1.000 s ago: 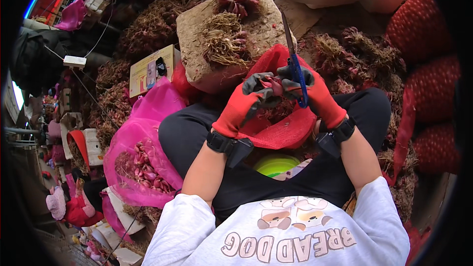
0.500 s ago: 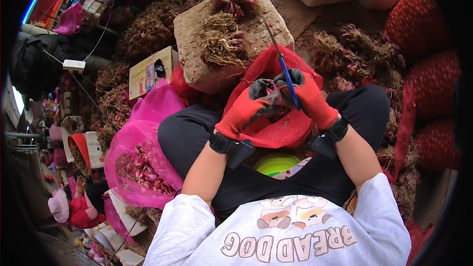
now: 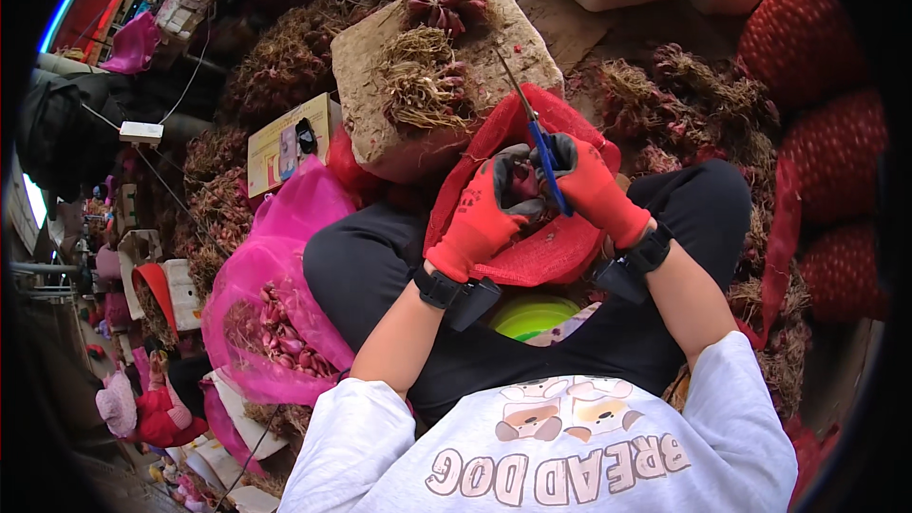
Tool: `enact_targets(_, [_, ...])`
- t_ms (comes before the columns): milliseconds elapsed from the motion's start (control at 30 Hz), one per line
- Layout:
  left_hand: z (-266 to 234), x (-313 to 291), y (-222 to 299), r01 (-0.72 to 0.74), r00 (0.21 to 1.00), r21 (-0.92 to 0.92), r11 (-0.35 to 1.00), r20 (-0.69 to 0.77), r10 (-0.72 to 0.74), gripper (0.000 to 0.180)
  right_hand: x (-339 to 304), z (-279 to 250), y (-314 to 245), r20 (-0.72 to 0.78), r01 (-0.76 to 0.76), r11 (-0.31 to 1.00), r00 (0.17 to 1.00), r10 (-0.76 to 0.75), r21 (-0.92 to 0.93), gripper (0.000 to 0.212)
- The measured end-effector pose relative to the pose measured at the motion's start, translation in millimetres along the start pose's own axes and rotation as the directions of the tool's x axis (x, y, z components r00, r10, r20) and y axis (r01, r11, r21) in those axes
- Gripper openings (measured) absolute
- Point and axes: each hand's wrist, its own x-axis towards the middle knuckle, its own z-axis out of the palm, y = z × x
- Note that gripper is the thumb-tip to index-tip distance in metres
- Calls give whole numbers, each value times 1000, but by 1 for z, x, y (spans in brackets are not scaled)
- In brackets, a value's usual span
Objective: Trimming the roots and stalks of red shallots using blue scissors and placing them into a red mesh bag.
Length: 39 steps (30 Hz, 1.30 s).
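Inspection of my hands: both occupied above the red net bag point(image 3: 541, 263) in my lap.
My gloved left hand point(image 3: 483, 214) is curled around a purple-red onion point(image 3: 522, 180), partly hidden by the fingers; my gloved right hand point(image 3: 591, 188) is closed on a blue-handled blade point(image 3: 539, 141), just beside the onion, its tip pointing far and slightly left. The net bag lies open beneath both hands. Nearer me sits a green bowl point(image 3: 534, 316). Beyond the bag, a pale block point(image 3: 366, 52) bears onion bunches point(image 3: 423, 81). To the left, a pink net bag point(image 3: 228, 304) contains loose onions point(image 3: 290, 332); to the right are filled red sacks point(image 3: 831, 157).
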Motion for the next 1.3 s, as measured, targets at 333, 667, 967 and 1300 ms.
enact_targets(333, [15,6,-9,-331,923,558,761,23,385,52,-2,-9,21,-3,-301,737,925,380,606,21])
enact_targets(667, [-5,13,2,-213,977,-449,868,-84,196,65,4,-20,-6,-34,-121,889,988,151,441,27])
enact_targets(967, [8,4,3,-95,989,117,989,-98,107,54,-7,9,-11,-20,-61,957,997,70,285,29])
enact_targets(1300, [0,10,21,-55,977,343,938,-176,122,34,-4,4,-6,-52,-71,945,994,93,318,22])
